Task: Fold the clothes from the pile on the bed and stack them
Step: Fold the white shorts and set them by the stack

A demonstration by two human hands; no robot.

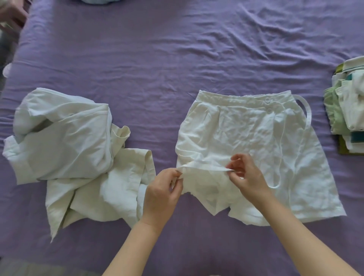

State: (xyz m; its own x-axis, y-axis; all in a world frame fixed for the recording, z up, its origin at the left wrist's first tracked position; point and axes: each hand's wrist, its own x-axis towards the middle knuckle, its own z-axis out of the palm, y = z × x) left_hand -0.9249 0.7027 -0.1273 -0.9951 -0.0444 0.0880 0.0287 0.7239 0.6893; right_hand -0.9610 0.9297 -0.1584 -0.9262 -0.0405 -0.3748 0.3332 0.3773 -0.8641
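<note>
White shorts (254, 138) lie spread flat on the purple bed sheet (157, 59), waistband away from me, a white drawstring looping off the right side. My left hand (163, 195) pinches the hem of the shorts' left leg at its outer corner. My right hand (246, 173) pinches the same hem further right, lifting it off the bed. A pile of crumpled white clothes (74, 149) lies to the left of the shorts. A stack of folded clothes (348, 110), white, green and teal, sits at the right edge.
Another person's hand (11, 13) shows at the top left corner, off the bed's edge. A bit of pale blue fabric (98, 1) peeks in at the top edge. Wrinkled bare sheet stretches across the far half of the bed.
</note>
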